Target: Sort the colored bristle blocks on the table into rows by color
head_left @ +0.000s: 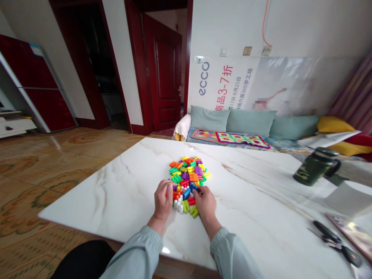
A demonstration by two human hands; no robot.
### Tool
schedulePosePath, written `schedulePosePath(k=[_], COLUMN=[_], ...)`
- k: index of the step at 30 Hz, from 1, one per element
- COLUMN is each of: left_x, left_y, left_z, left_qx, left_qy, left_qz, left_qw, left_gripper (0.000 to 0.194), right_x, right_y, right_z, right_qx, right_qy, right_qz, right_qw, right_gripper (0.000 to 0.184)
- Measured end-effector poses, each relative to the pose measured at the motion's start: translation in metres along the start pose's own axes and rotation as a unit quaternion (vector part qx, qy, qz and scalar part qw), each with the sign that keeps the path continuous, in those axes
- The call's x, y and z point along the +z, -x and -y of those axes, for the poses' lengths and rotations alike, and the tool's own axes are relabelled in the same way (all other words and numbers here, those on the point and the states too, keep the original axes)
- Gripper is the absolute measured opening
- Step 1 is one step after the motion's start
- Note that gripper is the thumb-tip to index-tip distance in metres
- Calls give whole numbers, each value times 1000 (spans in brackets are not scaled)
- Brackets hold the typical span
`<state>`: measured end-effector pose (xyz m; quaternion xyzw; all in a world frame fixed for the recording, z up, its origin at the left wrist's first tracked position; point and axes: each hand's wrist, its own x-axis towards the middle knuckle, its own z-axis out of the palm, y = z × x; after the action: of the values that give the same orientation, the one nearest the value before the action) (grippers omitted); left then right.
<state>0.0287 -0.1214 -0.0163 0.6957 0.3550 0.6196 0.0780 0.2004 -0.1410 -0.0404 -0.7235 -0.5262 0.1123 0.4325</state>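
A pile of small colourful plastic building pieces (188, 174) lies on the white marble table (122, 193). My left hand (162, 199) rests at the near left edge of the pile, its fingers curled on some pieces. At the near right edge my right hand (205, 201) touches red and yellow-green pieces with bent fingers. Whether either hand actually grips a piece is hidden by the fingers. Both arms wear light grey-green sleeves.
A dark green mug (315, 166) stands at the table's far right. Black scissors (337, 242) and a booklet (353, 232) lie at the near right. Behind the table is a sofa (250, 124) with cushions. Tiled floor (43, 162) spreads to the left.
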Motion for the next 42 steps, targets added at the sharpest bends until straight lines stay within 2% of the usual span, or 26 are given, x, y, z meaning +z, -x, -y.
schedulePosePath(k=[2, 4, 6, 8, 9, 11, 13, 15, 17, 20, 24, 28, 34, 42], left_x=[-1, 1, 3, 5, 5, 3, 0, 0, 7, 32, 77, 103, 106, 103], left_y=[8, 20, 35, 46, 48, 45, 37, 28, 23, 21, 22, 20, 13, 6], left_z=[-14, -30, -46, -56, -58, -56, -49, -43, -41, -47, -57, -54, -47, -49], left_qx=[50, 109, 159, 175, 172, 149, 121, 102, 108, 174, 264, 238, 184, 149], left_qy=[20, 46, 84, 116, 123, 114, 88, 62, 49, 67, 105, 160, 211, 246], left_qz=[61, 178, 321, 438, 480, 529, 549, 553, 544, 536, 536, 526, 556, 564], left_qw=[997, 977, 930, 874, 851, 828, 822, 824, 831, 824, 795, 801, 782, 774], left_gripper=[27, 23, 18, 25, 33, 45, 50, 54, 46, 23, 20, 20, 30, 33], right_x=[-2, -5, -8, -11, -12, -12, -12, -14, -18, -26, -26, -13, 2, 4], right_y=[0, -2, -3, -3, -4, -5, -11, -23, -42, -79, -126, -161, -192, -195], right_z=[-4, -8, -11, -14, -16, -22, -30, -42, -55, -70, -78, -76, -73, -74], right_qx=[17, 38, 58, 74, 78, 84, 82, 67, 46, 38, 29, 20, 10, 3], right_qy=[-93, -198, -264, -285, -286, -279, -256, -184, -89, -8, 63, 129, 184, 159], right_qz=[-27, -69, -115, -150, -160, -178, -201, -206, -183, -153, -118, -75, -29, -30], right_qw=[995, 977, 956, 944, 941, 940, 942, 959, 978, 988, 991, 989, 982, 987], right_gripper=[30, 34, 36, 36, 37, 39, 42, 43, 42, 36, 32, 29, 28, 31])
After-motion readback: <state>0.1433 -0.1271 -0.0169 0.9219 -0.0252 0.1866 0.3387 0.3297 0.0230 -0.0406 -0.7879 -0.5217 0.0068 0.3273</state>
